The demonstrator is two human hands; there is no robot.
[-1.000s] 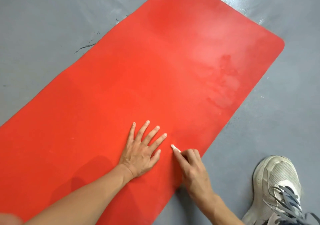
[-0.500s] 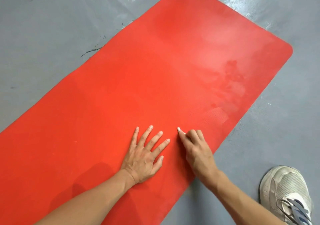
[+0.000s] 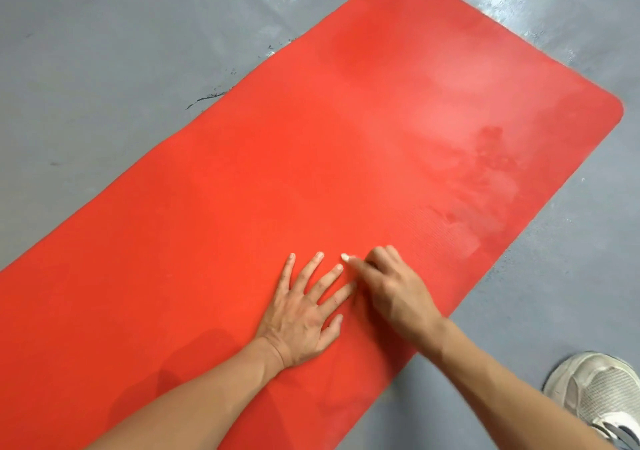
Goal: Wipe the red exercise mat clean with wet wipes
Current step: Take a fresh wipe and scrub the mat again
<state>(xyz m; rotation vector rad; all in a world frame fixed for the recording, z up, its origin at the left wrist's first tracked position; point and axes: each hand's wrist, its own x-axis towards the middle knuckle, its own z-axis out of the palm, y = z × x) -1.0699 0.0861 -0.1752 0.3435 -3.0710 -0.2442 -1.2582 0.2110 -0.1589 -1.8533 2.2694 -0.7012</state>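
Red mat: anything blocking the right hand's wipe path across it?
Only the left hand, pressed flat on the red mat right beside the right hand, which holds a small white wipe. The mat beyond both hands shows only smudges.

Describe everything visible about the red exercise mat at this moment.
The red exercise mat lies flat and unrolled on a grey floor, running diagonally, its near-left part cut off by the picture's edge. It looks like foam or rubber with rounded far corners. Darker smudges and a pale sheen mark the part towards its far right corner. The left hand presses flat on it, fingers spread. The right hand, blurred, touches it close beside, holding something small and white, probably a wipe.
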